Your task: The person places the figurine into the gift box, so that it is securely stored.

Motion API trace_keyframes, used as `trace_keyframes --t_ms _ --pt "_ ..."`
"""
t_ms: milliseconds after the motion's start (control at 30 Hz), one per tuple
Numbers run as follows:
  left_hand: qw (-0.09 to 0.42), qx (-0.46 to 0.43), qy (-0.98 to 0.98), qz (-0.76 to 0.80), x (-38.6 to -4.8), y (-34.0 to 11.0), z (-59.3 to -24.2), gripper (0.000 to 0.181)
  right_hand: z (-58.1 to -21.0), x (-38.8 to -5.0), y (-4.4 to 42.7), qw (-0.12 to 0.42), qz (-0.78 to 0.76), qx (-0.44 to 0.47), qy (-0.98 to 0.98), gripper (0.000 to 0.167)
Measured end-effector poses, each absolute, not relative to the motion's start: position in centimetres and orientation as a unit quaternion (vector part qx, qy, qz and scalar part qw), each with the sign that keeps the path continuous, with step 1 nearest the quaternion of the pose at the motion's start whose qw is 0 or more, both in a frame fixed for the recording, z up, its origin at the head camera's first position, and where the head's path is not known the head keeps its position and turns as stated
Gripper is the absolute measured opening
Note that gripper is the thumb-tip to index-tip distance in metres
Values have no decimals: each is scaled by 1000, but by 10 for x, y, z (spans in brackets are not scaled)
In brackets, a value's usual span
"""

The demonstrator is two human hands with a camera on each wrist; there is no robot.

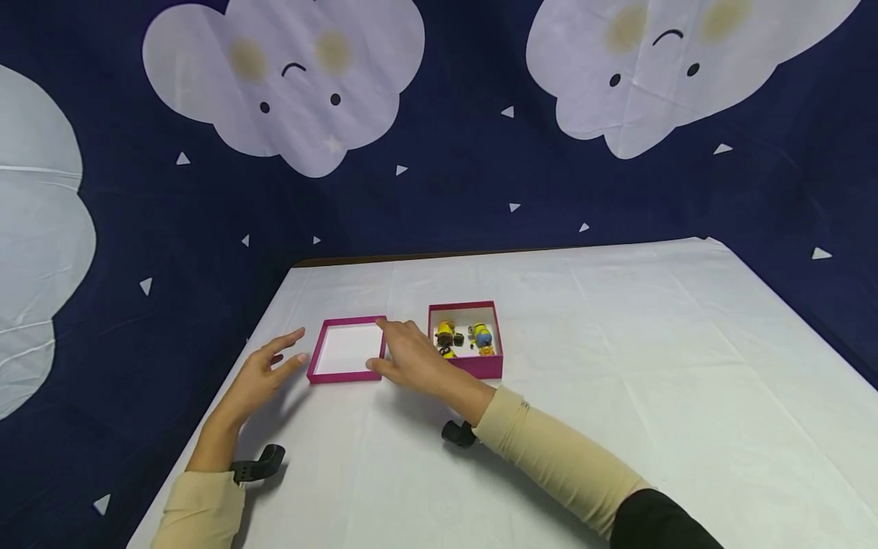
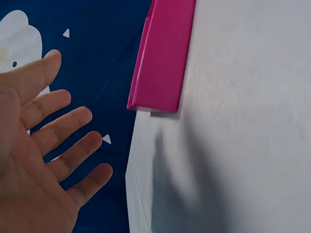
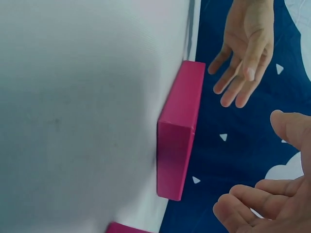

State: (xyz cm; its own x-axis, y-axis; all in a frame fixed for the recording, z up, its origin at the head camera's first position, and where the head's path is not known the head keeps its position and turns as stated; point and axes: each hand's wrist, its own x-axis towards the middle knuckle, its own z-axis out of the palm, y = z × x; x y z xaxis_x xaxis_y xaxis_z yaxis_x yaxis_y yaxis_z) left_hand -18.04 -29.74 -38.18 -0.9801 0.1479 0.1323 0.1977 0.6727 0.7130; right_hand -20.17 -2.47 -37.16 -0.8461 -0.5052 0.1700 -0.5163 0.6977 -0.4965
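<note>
A shallow pink tray-like box lid (image 1: 346,377) with a white inside lies hollow side up on the table. My left hand (image 1: 255,381) hovers just left of it, fingers spread and loosely bent, holding nothing. At the lid's right edge is my right hand (image 1: 414,362), thumb and fingers apart. The right wrist view shows a gap between the right hand (image 3: 272,189) and the lid (image 3: 175,136). Partly behind that hand stands a deeper pink box (image 1: 482,369). Small yellow toy figures lie inside it, among them a yellow-and-blue figure (image 1: 482,335).
A white cloth covers the table (image 1: 617,366). Behind it hangs a dark blue curtain (image 1: 466,191) with white clouds and small triangles. Each wrist wears a black camera mount, such as the left one (image 1: 259,463).
</note>
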Motion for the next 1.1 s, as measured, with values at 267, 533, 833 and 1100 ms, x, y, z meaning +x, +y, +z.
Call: trace_keyframes --t_ms 267,533,833,1100 --pt "-9 -107 -922 -373 -186 -306 -381 60 -380 -203 -33 9 264 271 -926 68" --pt "-57 -107 -931 -344 -192 -307 -380 62 -383 -200 -43 1 241 276 -931 62" --pt "-64 -126 -936 -323 -199 -312 -381 61 -400 -204 -45 7 235 270 -934 38" --pt "-84 -145 -931 -326 -199 -313 -380 60 -405 -207 -46 -2 258 270 -928 36"
